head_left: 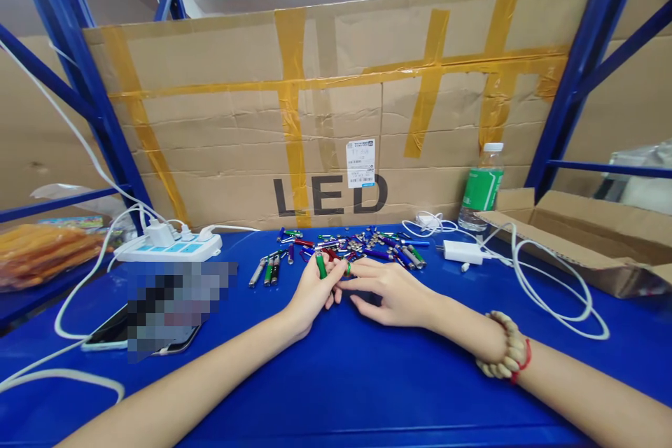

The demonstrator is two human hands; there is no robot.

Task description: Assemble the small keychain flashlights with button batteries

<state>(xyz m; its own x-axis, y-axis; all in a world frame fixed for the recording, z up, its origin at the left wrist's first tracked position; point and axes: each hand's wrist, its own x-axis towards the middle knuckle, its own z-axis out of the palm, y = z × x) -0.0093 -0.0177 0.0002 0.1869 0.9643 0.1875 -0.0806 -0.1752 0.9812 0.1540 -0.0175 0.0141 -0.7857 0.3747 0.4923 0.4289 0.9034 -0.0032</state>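
My left hand (313, 288) is closed around a small green flashlight (321, 266), a slim tube standing up out of the fingers. My right hand (391, 292) reaches in from the right, fingers stretched and thumb apart, its fingertips at the left hand's fingers. A small green band (348, 268) shows by the right fingers; whether it is worn or held is unclear. Just behind the hands lies a loose pile of small metal tubes (378, 252) in blue, red, green and silver, with small metal bits. Left of the hands, several more tubes (269, 271) lie side by side.
On the left are a white power strip (173, 248) with cables and phones (113, 329), partly blurred out. To the right stand a white charger (462, 252) with coiled cable, a green-labelled bottle (480, 189) and an open cardboard box (577, 241). A taped cardboard sheet (236, 147) closes the back.
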